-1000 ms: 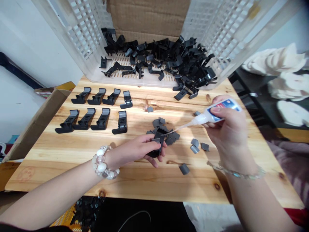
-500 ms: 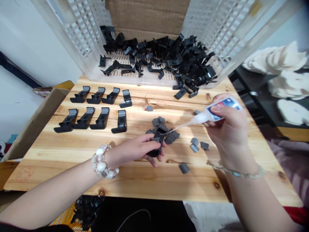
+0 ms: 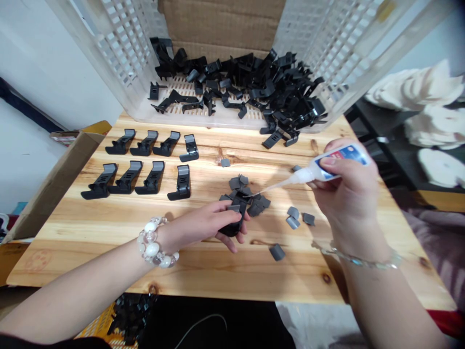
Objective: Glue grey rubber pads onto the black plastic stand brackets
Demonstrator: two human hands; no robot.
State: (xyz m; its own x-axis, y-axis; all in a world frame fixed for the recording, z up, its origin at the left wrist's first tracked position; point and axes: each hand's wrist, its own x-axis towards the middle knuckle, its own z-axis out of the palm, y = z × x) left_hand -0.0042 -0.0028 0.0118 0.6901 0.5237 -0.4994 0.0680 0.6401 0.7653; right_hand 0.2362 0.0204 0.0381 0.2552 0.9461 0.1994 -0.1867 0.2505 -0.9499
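Note:
My left hand [image 3: 212, 220] is closed on a black plastic clip [image 3: 234, 225], holding it low over the wooden table [image 3: 163, 271]. My fingers cover part of the clip. My right hand [image 3: 348, 194] grips a glue bottle [image 3: 339, 162] with a blue and red label, tilted so its long thin nozzle points left and down. The nozzle tip is at the far end of the clip; whether it touches, I cannot tell. Just beyond the clip lies a heap of small grey pads [image 3: 257, 206]. Several more loose pads [image 3: 292, 218] are scattered nearby.
Two rows of black clips [image 3: 148, 179] with grey pads stand at the left. A white plastic crate [image 3: 134, 109] full of black parts [image 3: 254, 82] is at the back. White disc-like pieces [image 3: 436, 131] are stacked at the right. A cardboard box [image 3: 54, 179] stands beyond the left edge.
My right hand and the glue bottle have shifted slightly to the right. The nozzle tip has moved a little right and away from me along the clip. My left hand has hardly moved.

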